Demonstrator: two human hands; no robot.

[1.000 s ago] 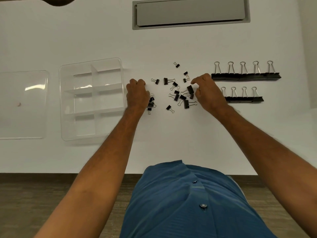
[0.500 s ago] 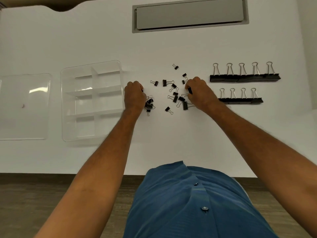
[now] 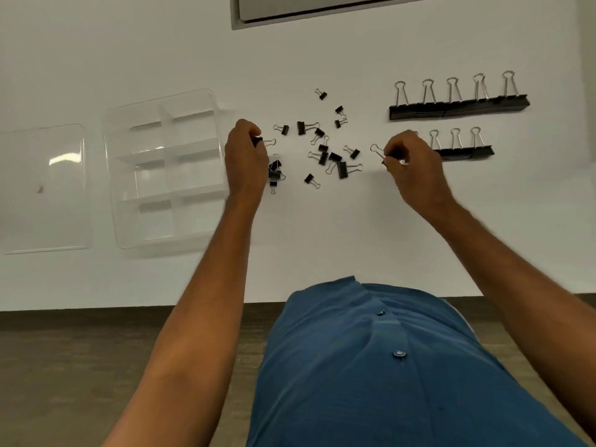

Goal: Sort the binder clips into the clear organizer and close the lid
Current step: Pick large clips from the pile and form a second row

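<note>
Several small black binder clips (image 3: 325,153) lie scattered on the white table between my hands. My left hand (image 3: 246,159) pinches a small clip (image 3: 262,141) just right of the clear organizer (image 3: 163,175), whose compartments hold nothing. My right hand (image 3: 408,162) grips another small clip (image 3: 380,153), its wire loop sticking out to the left. A row of large black clips (image 3: 458,106) stands at the back right. A row of medium clips (image 3: 464,151) sits below it, partly hidden by my right hand.
The clear lid (image 3: 45,188) lies flat left of the organizer. A grey recessed panel (image 3: 322,8) sits in the table at the far edge. The table's front edge runs across the view above my blue shirt.
My right hand has pulled right, away from the pile, holding a clip. My left hand has closed its fingers on a clip near the organizer.
</note>
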